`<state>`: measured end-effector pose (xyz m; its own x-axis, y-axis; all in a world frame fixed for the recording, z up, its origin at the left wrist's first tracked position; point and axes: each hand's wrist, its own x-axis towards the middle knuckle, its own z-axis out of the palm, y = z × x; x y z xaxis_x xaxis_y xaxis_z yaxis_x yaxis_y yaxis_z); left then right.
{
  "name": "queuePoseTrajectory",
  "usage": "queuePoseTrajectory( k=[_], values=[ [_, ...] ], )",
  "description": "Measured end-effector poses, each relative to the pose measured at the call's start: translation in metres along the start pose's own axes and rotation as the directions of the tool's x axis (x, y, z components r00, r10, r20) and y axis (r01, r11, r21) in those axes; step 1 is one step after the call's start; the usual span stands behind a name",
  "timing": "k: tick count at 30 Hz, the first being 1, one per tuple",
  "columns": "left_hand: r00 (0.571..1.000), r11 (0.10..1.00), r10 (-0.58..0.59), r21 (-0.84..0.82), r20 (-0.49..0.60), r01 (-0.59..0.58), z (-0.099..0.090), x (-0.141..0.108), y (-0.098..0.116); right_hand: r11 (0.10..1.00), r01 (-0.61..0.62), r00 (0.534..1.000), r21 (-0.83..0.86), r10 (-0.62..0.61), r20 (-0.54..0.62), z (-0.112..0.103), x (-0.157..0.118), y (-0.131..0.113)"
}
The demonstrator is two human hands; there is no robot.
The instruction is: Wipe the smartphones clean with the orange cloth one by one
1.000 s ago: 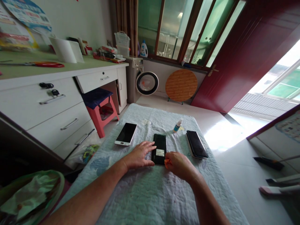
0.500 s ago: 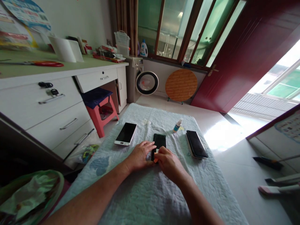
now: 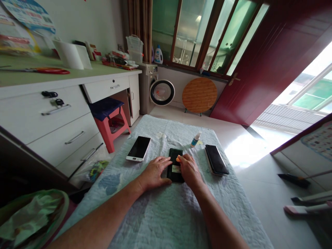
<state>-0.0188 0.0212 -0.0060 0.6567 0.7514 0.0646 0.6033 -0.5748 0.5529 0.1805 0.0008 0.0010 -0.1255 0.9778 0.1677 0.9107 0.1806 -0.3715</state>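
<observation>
A dark smartphone (image 3: 175, 176) lies back side up on the cloth-covered table, a pale label on its lower half. My left hand (image 3: 155, 172) rests at its left edge, fingers stretched out and fingertips touching the phone. My right hand (image 3: 190, 170) is closed on a small orange cloth (image 3: 178, 158), pressed on the upper right part of the phone's back. Most of the cloth is hidden by the fingers. A white smartphone (image 3: 139, 148) lies to the left, screen up. To the right is a black phone (image 3: 216, 159), and a small spray bottle (image 3: 195, 139) stands behind.
A pale blue quilted cloth (image 3: 145, 221) covers the table. On the left stand a pink stool (image 3: 110, 133), a drawer desk (image 3: 62, 128) and a waste bin (image 3: 66, 204). Beyond the table are a washing machine (image 3: 147, 83) with its door ajar and a round wooden board (image 3: 199, 94).
My right hand has moved up the phone with the orange cloth, from its lower end to the upper right, uncovering the pale label. My left hand stays at the phone's left edge.
</observation>
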Motion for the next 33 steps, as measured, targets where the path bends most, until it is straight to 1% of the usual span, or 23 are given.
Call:
queuePoseTrajectory(
  k=[4,8,11,13,19,24,27,30,33],
  values=[
    [0.999,0.998,-0.002,-0.064,-0.048,-0.001,0.003,0.0,-0.003,0.991,0.102,0.995,0.086,-0.102,-0.003,0.002,-0.005,-0.006],
    [0.998,0.997,-0.01,-0.083,-0.056,0.005,0.005,0.0,-0.004,0.956,0.231,0.968,0.182,-0.244,0.053,0.0,-0.016,-0.022],
    [0.998,0.997,-0.007,-0.072,-0.055,0.003,0.005,0.0,-0.004,0.931,0.31,0.941,0.194,-0.33,0.08,0.0,-0.024,-0.03],
    [0.998,0.998,-0.004,-0.071,-0.059,0.0,0.005,0.001,-0.004,0.928,0.324,0.935,0.183,-0.343,0.088,0.0,-0.025,-0.031],
    [0.998,0.996,-0.003,-0.086,-0.067,-0.003,0.006,0.0,-0.005,0.958,0.252,0.962,0.137,-0.263,0.07,-0.004,-0.016,-0.022],
    [0.997,0.996,0.005,-0.091,-0.08,-0.013,0.006,0.0,-0.006,0.986,0.156,0.987,0.059,-0.158,0.033,-0.003,-0.008,-0.011],
    [0.998,0.998,0.013,-0.068,-0.064,-0.017,0.004,0.0,-0.004,0.995,0.099,0.995,0.018,-0.099,0.001,0.002,-0.003,-0.001],
    [0.999,0.999,0.006,-0.033,-0.034,-0.007,0.001,0.001,-0.001,1.0,0.011,0.998,-0.014,-0.012,-0.061,0.006,0.001,0.01],
    [1.0,1.0,-0.008,-0.01,-0.015,0.008,0.0,0.001,0.001,0.998,-0.058,0.994,-0.032,0.055,-0.089,0.006,0.0,0.018]
  ],
)
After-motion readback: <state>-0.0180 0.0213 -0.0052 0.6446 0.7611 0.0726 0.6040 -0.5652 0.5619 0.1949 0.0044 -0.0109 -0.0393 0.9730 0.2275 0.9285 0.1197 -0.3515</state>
